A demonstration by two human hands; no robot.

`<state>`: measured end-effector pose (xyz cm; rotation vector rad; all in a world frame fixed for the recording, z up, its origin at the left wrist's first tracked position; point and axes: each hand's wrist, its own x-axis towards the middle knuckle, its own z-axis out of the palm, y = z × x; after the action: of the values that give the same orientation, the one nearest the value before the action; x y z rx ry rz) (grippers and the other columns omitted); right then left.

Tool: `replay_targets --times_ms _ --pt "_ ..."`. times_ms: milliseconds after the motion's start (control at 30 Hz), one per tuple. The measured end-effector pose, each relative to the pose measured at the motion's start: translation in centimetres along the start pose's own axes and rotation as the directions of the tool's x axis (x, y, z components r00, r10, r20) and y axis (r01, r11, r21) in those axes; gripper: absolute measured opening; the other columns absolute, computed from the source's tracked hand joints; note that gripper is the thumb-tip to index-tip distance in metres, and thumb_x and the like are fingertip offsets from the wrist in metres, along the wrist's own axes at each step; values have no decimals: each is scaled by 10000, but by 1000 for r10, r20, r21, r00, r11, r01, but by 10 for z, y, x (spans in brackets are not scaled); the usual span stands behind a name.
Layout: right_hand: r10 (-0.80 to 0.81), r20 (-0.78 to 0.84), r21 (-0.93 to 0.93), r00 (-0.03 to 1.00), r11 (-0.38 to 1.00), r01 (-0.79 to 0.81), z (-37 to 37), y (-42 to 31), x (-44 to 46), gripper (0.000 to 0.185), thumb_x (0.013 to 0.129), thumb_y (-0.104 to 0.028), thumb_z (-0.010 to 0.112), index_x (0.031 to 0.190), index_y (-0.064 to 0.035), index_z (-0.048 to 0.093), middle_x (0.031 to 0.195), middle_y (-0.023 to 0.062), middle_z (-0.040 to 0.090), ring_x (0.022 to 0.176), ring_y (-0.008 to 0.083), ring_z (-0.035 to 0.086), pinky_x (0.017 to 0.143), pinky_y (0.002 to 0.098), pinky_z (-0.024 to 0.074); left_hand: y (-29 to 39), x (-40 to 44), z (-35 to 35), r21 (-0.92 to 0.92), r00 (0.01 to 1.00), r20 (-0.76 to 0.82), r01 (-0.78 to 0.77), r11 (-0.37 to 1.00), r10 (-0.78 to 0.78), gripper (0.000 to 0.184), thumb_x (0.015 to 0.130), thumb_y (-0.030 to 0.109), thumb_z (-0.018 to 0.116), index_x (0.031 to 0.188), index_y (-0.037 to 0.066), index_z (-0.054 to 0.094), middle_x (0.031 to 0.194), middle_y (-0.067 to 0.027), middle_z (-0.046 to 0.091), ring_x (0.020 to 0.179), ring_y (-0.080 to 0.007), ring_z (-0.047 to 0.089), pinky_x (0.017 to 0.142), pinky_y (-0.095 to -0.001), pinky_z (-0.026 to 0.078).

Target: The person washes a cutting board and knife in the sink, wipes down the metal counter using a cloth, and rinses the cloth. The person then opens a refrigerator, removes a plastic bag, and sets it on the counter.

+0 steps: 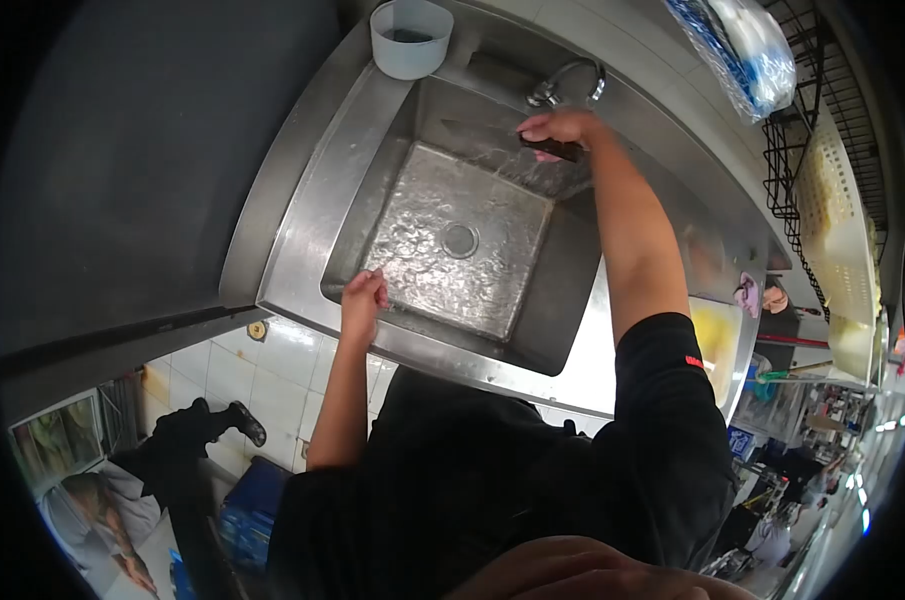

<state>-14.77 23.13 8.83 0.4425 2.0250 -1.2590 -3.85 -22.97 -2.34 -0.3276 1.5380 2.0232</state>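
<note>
My right hand [555, 133] is closed around a dark, narrow object [552, 147] that I cannot identify, just below the curved metal faucet [572, 82]. Water runs down beside it onto the sink wall. My left hand [366, 290] hangs over the near left edge of the steel sink [307, 225], its fingers curled together; whether anything small is in them is hidden. Rippling water covers the sink bottom around the round drain [459, 240].
A white tub [410, 40] stands at the sink's back left corner. Plastic-wrapped items [747, 55] and a wire rack [787, 190] are at the upper right. A yellow item [712, 340] lies right of the sink. Another person [102, 510] is at the lower left.
</note>
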Motion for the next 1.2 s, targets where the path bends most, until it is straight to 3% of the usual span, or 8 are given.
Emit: replay_targets --times_ms 233,300,467,567,667,867,1067,1200 --pt "-40 43 -101 998 994 44 -13 11 -70 530 750 -12 673 1255 -90 530 922 45 628 862 167 619 742 306 507 25 4 -13 52 998 56 -43 998 40 246 936 187 542 709 95 524 633 15 476 559 -76 432 559 -248 401" --pt "-366 -216 -666 905 733 137 5 21 -105 522 694 33 635 1195 -103 580 920 16 632 869 177 600 767 320 482 28 14 -3 60 995 96 -46 997 41 245 936 188 544 710 97 523 630 16 477 563 -80 431 560 -244 399" --pt "-486 -471 -792 737 600 -111 42 71 -191 527 648 -6 671 1152 -149 625 947 57 658 875 211 608 747 368 488 27 36 33 81 984 179 -10 997 -5 232 928 181 561 716 93 528 628 19 481 561 -76 435 545 -230 385" --pt "-135 -537 45 833 981 189 76 119 -197 448 741 10 612 1184 -44 573 887 102 645 729 191 613 666 314 508 11 55 55 105 961 272 10 994 -38 199 926 178 564 751 87 547 644 17 494 563 -78 451 548 -237 391" --pt "-35 -513 671 858 607 426 123 143 -149 411 818 -17 548 1226 6 507 822 123 625 589 172 576 587 282 507 14 63 98 143 929 367 -20 990 -34 176 920 165 567 766 79 553 653 14 504 569 -76 460 545 -237 395" --pt "-135 -551 817 823 110 565 171 154 -92 363 903 -135 549 1238 -18 473 842 93 587 604 153 537 541 291 463 28 77 157 149 913 408 -95 984 26 132 897 150 589 802 61 567 672 8 519 587 -73 474 539 -228 408" --pt "17 -615 535 788 743 402 210 172 -207 473 793 -86 665 1246 -43 536 891 57 604 680 153 564 675 287 475 40 170 194 225 905 423 -154 962 46 99 882 144 581 939 73 620 755 -12 594 658 -99 535 650 -251 465" --pt "-66 -786 -53 615 998 38 232 171 -307 617 692 -45 732 1263 -219 573 977 72 607 886 253 609 773 362 504 31 249 275 421 864 471 -42 906 -179 406 939 278 511 1289 73 516 1218 -110 587 1028 -198 584 853 -353 476"
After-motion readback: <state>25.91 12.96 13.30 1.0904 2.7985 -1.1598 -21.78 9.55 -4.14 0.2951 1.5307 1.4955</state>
